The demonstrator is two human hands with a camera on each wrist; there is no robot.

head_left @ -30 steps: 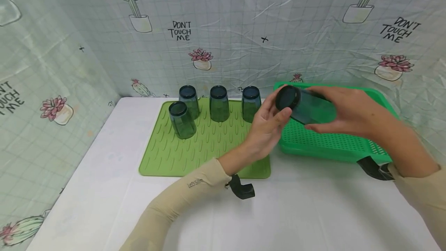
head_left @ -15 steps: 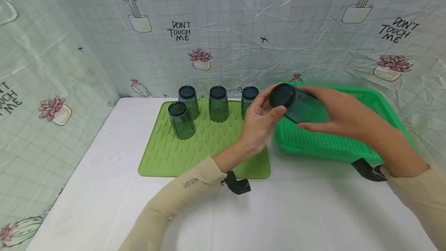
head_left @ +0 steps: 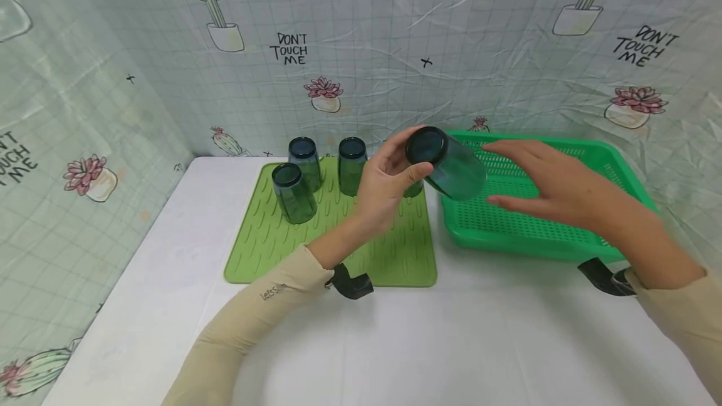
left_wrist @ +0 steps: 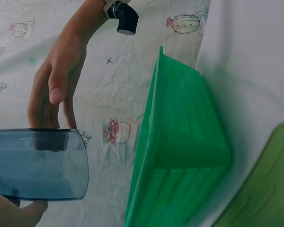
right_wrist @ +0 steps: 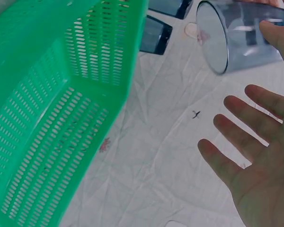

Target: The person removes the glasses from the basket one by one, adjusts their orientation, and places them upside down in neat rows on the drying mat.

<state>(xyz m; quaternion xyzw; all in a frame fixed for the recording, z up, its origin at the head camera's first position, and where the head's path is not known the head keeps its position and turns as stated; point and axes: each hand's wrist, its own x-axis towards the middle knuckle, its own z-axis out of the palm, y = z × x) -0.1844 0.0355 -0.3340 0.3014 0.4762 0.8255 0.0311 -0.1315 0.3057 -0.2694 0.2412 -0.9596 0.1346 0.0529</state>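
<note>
My left hand (head_left: 385,188) grips a tinted drinking glass (head_left: 459,171) near its dark base, between thumb and fingers. The glass is tilted in the air, base toward the upper left and mouth toward the lower right. In the left wrist view the glass (left_wrist: 38,163) lies sideways across the left edge. My right hand (head_left: 570,190) is apart from the glass, to its right above the basket, with fingers and thumb spread. The right wrist view shows that hand (right_wrist: 265,156) with straight fingers and nothing in it.
Upside-down glasses stand on a green drying mat (head_left: 338,249): a front one (head_left: 295,196), one behind it (head_left: 304,158), a middle one (head_left: 351,168), and one (head_left: 414,189) mostly hidden behind my left hand. A green perforated basket (head_left: 507,246) stands right of the mat, against the patterned cloth.
Both hands held the glass earlier. My right hand has let go of it and spread its fingers. My left hand has carried the glass leftward toward the mat.
</note>
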